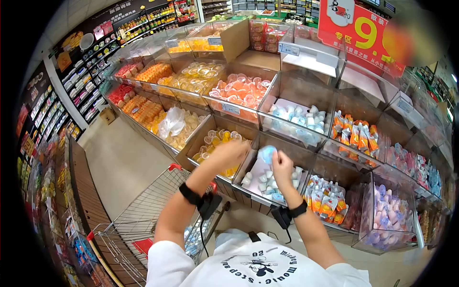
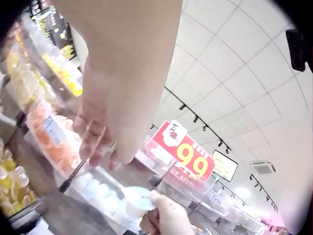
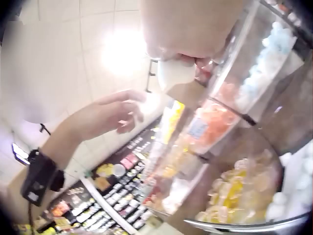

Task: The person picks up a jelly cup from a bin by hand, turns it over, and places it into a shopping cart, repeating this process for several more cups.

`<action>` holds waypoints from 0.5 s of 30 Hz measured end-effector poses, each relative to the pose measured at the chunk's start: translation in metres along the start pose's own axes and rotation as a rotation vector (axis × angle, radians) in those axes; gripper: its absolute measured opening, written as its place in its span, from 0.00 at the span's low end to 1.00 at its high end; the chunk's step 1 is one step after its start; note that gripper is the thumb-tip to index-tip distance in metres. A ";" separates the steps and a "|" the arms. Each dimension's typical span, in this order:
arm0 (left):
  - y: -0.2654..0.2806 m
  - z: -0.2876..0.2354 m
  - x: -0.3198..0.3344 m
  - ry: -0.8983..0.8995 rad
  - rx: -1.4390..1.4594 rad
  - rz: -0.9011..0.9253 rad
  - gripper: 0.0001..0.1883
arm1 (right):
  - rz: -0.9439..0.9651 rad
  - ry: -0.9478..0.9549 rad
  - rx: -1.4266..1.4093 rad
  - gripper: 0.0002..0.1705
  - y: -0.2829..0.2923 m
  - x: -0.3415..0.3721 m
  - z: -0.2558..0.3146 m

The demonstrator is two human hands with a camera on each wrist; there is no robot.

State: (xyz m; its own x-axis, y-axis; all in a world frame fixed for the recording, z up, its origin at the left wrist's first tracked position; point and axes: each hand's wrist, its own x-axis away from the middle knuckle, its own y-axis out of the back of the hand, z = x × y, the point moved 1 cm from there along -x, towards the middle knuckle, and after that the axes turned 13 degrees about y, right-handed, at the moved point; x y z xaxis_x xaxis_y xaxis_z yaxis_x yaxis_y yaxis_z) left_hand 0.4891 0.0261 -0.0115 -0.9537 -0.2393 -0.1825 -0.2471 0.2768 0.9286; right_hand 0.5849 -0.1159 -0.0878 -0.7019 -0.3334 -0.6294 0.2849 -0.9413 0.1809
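Note:
In the head view my right hand (image 1: 283, 168) holds a small jelly cup (image 1: 267, 154) with a pale blue lid above a bin of white cups (image 1: 267, 182). Seen from the left wrist, the right thumb and fingers (image 2: 168, 215) pinch this white jelly cup (image 2: 138, 201) by its side, lid facing up. My left hand (image 1: 234, 154) hovers to the left of the cup, over the bin of yellow jelly cups (image 1: 205, 149). Its fingers are loosely bent and hold nothing, as the right wrist view shows of the left hand (image 3: 117, 113).
Clear-walled bins rise in tiers ahead, with orange jelly cups (image 1: 241, 91), blue-lidded cups (image 1: 299, 119) and orange pouches (image 1: 356, 134). A plastic bag (image 1: 173, 122) lies on the lower left bins. A shopping cart (image 1: 138, 210) stands at the left; a clear box of purple items (image 1: 387, 213) sits right.

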 end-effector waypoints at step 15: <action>-0.195 0.210 0.391 1.402 0.582 0.237 0.13 | 0.558 -0.261 0.137 0.08 -0.020 0.124 -0.066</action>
State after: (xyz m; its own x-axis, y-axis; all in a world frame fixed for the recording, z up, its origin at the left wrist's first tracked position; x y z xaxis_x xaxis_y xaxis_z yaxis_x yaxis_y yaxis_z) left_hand 0.1281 0.0743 -0.3317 -0.1383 -0.7024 0.6982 -0.4666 0.6680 0.5797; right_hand 0.5352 -0.1351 -0.2198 -0.6129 -0.7616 -0.2106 0.5799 -0.6146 0.5347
